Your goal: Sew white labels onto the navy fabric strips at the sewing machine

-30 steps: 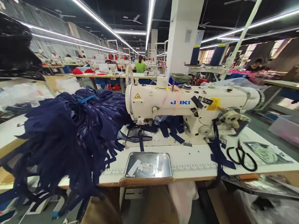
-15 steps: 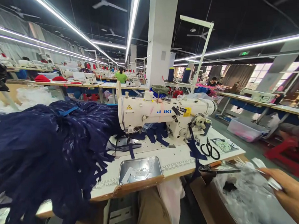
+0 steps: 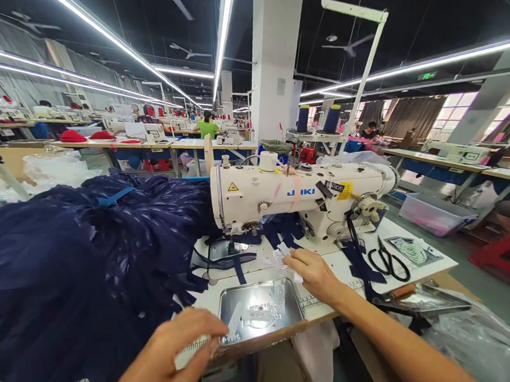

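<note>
My right hand (image 3: 316,273) pinches a small bunch of white labels (image 3: 282,252) above the sewing machine's bed, right of the needle area. At the left edge of a shallow metal tray (image 3: 289,321), my left hand (image 3: 178,348) has its thumb and fingers apart. Its fingertips are close to a white strip (image 3: 235,321) in the tray; whether they touch it I cannot tell. Small labels lie in the tray. Behind it stands the white sewing machine (image 3: 264,193), with a dark blue strip (image 3: 239,270) below its needle.
A large heap of dark blue strips (image 3: 91,264) covers the left side. Black-handled scissors (image 3: 389,260) lie on the table at right. Clear plastic (image 3: 484,338) is at lower right, beside the table. A thread stand (image 3: 366,63) rises behind the machine.
My right hand has come from the plastic at lower right to the machine bed, with white labels in its fingers. My left hand has entered beside the tray. The view has shifted slightly.
</note>
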`<action>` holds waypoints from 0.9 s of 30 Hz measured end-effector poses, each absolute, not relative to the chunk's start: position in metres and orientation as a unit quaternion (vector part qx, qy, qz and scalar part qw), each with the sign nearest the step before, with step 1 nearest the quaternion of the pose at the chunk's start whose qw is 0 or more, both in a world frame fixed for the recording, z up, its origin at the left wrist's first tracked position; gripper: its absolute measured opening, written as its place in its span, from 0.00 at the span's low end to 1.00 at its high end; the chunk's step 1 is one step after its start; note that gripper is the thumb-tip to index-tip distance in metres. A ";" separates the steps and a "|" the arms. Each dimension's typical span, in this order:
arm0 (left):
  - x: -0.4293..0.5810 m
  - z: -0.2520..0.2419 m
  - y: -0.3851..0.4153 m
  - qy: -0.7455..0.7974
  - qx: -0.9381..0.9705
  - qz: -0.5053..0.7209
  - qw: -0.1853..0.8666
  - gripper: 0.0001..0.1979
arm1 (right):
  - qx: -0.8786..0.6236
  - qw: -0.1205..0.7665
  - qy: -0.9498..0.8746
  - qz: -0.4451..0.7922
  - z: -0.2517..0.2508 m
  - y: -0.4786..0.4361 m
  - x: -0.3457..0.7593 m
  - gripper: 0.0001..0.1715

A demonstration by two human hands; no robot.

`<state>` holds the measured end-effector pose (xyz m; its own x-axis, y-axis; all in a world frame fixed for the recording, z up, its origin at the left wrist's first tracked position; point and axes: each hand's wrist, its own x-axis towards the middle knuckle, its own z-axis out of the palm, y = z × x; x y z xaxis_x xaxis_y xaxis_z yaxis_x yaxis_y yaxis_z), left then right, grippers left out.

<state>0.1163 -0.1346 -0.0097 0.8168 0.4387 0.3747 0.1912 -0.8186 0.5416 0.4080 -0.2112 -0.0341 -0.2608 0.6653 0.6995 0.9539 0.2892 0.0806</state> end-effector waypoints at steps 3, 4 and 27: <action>0.141 0.012 -0.098 0.186 0.921 0.271 0.208 0.12 | -0.519 0.225 -0.794 -0.220 -0.031 -0.210 0.386 0.19; 0.151 0.016 -0.089 0.196 0.924 0.258 0.202 0.13 | -0.519 0.199 -0.807 -0.202 -0.031 -0.211 0.379 0.18; 0.230 -0.031 -0.039 0.248 0.955 0.151 0.067 0.11 | -0.656 0.271 -0.696 0.109 -0.051 -0.151 0.437 0.06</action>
